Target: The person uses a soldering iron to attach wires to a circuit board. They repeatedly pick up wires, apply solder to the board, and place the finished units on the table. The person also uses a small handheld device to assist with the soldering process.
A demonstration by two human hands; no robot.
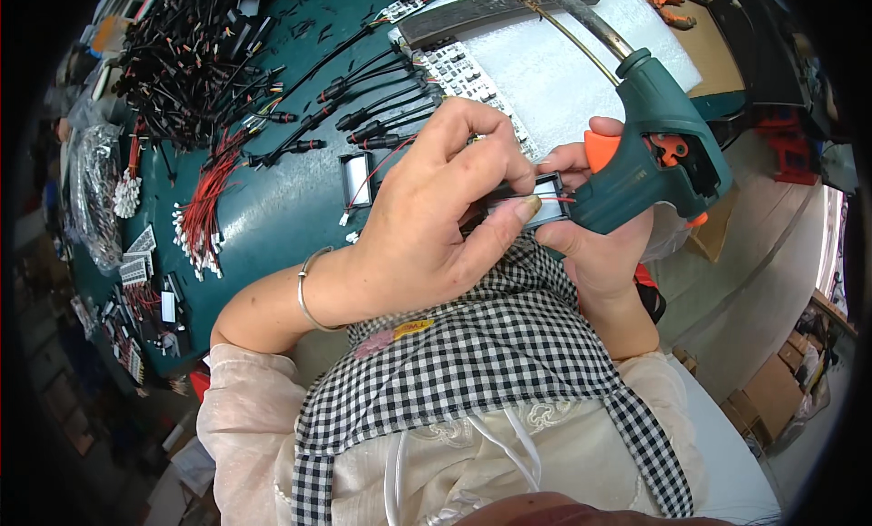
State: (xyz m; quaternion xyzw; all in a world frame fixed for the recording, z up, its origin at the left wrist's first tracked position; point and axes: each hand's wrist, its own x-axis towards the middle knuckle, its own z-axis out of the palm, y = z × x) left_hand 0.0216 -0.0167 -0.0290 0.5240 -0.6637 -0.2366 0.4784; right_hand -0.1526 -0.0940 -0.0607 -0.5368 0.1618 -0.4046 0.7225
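Checked apron (454,353) nearest, cream sleeves either side, front of the body cut off at the lower edge. Small black-framed case (550,204) held up above the apron, pale panel showing, a short red wire across it. Left hand (445,203), bracelet at its wrist, reaches over from the case's left: fingers curled, thumb tip on the panel's edge, case end pinched. That end lies under thumb and fingers; can't make out its shape. Right hand (595,231) at the other end, nearly closed, thumb on the near edge, fingertips on the far edge, case between. Green gun-shaped tool (649,153) with orange trigger sits over the right palm and hides much of it; can't tell whether that hand grips the tool too. Its metal tube runs up and out of the picture, tip unseen. Beyond the left wrist, a second framed case (358,180) on the green desk (272,226), a red wire beside it. Further off, black cables (381,99) lead to a strip of small circuit boards (468,76), partly behind the left hand, beside a white foam slab (581,63). Far left, a heap of black leads (186,63), too tangled to count; the outer rim dark and bent.
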